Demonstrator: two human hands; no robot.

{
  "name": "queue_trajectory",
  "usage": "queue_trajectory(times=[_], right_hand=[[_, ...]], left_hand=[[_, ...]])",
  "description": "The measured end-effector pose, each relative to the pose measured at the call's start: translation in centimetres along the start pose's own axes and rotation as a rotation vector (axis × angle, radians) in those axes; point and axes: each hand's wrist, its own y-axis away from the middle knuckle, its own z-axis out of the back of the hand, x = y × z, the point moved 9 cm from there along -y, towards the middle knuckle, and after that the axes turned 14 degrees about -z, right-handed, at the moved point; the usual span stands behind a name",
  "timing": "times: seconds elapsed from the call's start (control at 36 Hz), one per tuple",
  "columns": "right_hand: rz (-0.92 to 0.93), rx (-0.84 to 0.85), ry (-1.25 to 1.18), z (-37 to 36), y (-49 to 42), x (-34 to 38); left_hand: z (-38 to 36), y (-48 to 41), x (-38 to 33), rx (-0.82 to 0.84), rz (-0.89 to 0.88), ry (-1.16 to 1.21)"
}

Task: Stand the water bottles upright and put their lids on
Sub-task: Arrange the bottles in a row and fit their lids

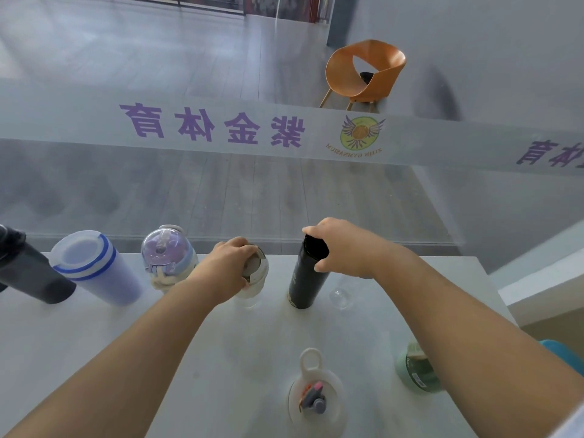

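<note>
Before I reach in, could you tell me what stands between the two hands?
In the head view, only bare white table separates the left hand and right hand.

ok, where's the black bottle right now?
Head view, right of centre: the black bottle stands upright on the table, the right hand gripping its top, beside the left hand's white bottle.

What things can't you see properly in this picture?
- Head view: the white bottle top, covered by the left hand.
- The black bottle cap, mostly under the right hand.
- The green bottle, partly behind the right forearm.
- The dark bottle, cut off by the left edge.
</note>
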Motion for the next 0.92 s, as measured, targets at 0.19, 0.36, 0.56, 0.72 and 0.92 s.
queue_trajectory(times=[0.19,0.36,0.56,0.72,0.92], right_hand=[[0.022,0.02,-0.03,-0.3,-0.12,0.07],[0.022,0.013,-0.079,-0.11,-0.32,0.26],[0.009,0.005,-0.116,-0.35,-0.37,-0.22],[0.017,0.006,-0.111,-0.62,-0.42,-0.01],[0.024,0.006,-0.105,-0.64,-0.28,-0.07]], left_hand=[[0.14,-0.04,0.19,0.003,0.0,0.005],[0.15,0.02,0.25,0.007,0.006,0.002],[0.11,0.02,0.21,0.015,0.012,-0.008],[0.06,0.17,0.19,0.015,0.02,-0.019],[0.24,0.44,0.01,0.009,0.023,-0.048]])
